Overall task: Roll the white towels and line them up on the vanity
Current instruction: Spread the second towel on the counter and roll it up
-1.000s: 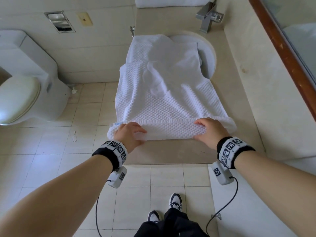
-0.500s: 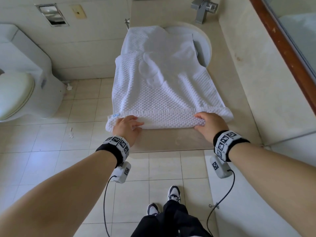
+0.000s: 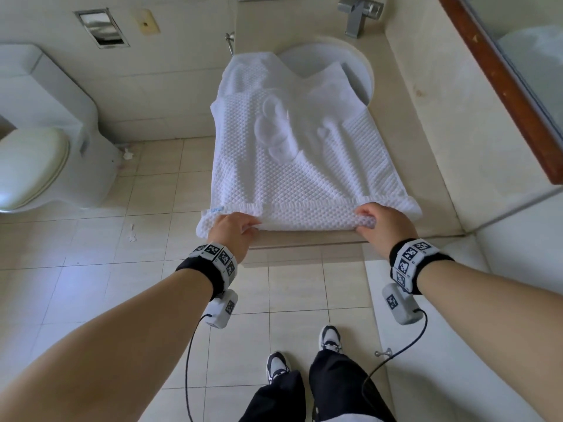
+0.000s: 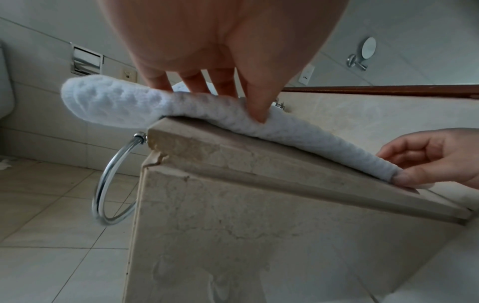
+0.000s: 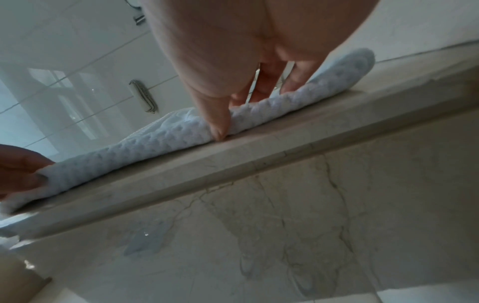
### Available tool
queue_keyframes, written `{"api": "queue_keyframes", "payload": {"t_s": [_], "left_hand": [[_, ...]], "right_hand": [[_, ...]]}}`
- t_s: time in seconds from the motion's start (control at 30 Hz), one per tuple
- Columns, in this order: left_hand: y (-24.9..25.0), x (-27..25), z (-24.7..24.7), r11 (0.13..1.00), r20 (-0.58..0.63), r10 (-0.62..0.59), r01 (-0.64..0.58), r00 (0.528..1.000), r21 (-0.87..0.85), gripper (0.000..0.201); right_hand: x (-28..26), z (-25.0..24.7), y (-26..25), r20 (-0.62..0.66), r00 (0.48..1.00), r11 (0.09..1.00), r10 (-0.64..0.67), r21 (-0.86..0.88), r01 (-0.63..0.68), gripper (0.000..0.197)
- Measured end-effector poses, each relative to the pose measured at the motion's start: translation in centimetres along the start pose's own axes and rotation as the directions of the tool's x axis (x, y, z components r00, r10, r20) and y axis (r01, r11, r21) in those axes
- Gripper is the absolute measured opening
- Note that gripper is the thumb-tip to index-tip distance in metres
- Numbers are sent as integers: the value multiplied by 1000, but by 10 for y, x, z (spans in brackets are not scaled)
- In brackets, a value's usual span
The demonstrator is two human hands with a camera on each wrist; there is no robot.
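Towel: the white towel (image 3: 292,166) is lying spread along the vanity (image 3: 432,153), its far end sagging into the round sink (image 3: 362,68), its near edge already turned over into a thin first roll close to the front lip of the counter.

Left hand: the left hand (image 3: 233,228) is curling over the left end of that roll, thumb pressing into its near side in the left wrist view, fingers lying over the top; it is gripping the cloth.

Right hand: the right hand (image 3: 385,222) is doing the same at the right end, thumb tucked against the roll where it meets the stone, fingers arched over it.

Why so placed: the hands are sitting well apart, one near each end, which I judge is keeping the roll even across its width (a single hand in the middle would likely let the ends lag).

Overhang: the roll's left end is poking out past the counter's corner, above a chrome towel ring (image 4: 116,180).

Textures: the towel is showing a raised waffle weave, thick and soft; the counter is looking like smooth beige marble with a chipped corner.

Progress: by my reckoning the rolling is only just starting, most of the length still lying flat.
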State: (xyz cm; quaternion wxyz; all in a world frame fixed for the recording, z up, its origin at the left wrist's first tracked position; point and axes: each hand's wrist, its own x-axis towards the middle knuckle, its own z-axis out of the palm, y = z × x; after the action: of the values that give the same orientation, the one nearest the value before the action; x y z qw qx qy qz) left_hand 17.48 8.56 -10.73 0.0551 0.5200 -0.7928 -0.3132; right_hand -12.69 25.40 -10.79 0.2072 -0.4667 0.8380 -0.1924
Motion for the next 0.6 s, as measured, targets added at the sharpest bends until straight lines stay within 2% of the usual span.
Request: {"api": "queue_keyframes", "payload": {"t_s": [0.17, 0.33, 0.47, 0.6], "left_hand": [[10, 4, -6, 997, -12, -79, 79, 997, -26, 18], [24, 10, -12, 989, -63, -137, 140, 989, 45, 21], [33, 17, -15, 968, -50, -164, 170, 985, 182, 20], [32, 28, -14, 969, 2, -141, 138, 990, 203, 19]], "right_hand": [[3, -7, 0, 4, 999, 995, -50, 87, 50, 32], [25, -25, 7, 144, 989, 987, -39, 161, 15, 29], [49, -40, 8, 271, 961, 996, -46, 87, 23, 29], [70, -48, 4, 324, 946, 999, -25, -24, 34, 28]]}}
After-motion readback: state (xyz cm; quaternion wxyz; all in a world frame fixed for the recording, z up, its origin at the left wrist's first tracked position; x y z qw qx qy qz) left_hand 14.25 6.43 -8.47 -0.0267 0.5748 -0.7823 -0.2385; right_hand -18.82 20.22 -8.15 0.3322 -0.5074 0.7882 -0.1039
